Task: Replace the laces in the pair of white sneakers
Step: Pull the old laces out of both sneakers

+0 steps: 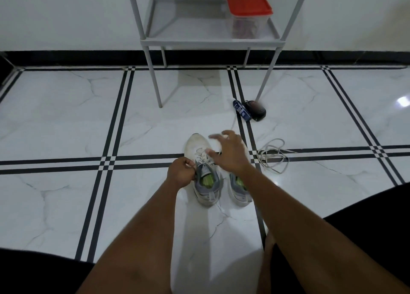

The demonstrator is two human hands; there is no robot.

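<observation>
Left sneaker [205, 171] toe-away, lengthwise ahead; left hand [181, 172] pinching its lace [203, 155] at tongue, right hand [230, 152] released, fingers spread, blurred above toe.

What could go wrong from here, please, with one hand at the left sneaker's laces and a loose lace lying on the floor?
1. The right hand is blurred, fingers spread over the left sneaker; it might snag a lace the left hand pinches.
2. The loose lace lies coiled beside the right sneaker; an arm could drag or tangle it.
</observation>
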